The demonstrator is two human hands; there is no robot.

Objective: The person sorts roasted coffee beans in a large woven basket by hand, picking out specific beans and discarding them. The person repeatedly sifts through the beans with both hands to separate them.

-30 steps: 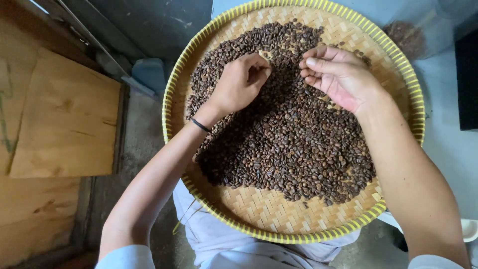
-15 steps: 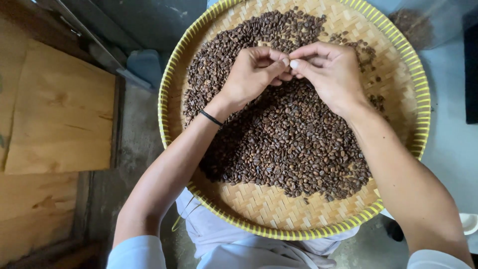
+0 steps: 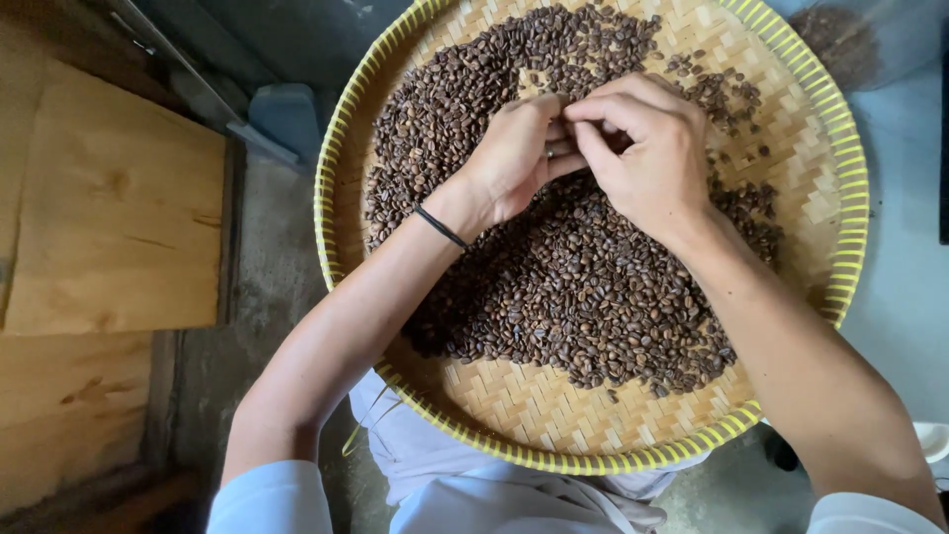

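A round woven bamboo tray with a yellow rim (image 3: 593, 463) rests on my lap and holds a wide heap of dark roasted coffee beans (image 3: 573, 297). Both hands meet just above the far part of the heap. My left hand (image 3: 514, 158), with a ring and a black band at the wrist, is curled with its fingers closed. The pinched fingertips of my right hand (image 3: 652, 158) press against the left fingers. Anything held between them is hidden. The near and right parts of the tray show bare weave.
A pale wooden board (image 3: 119, 208) lies to the left above a grey concrete floor. Beyond the tray's left edge sits a blue-grey object (image 3: 287, 114). White cloth (image 3: 465, 485) covers my lap under the tray. A clear bag with beans (image 3: 840, 40) lies at top right.
My right hand has turned palm down and closed in on the left hand. The two now touch at the fingertips, where a second ago they were apart.
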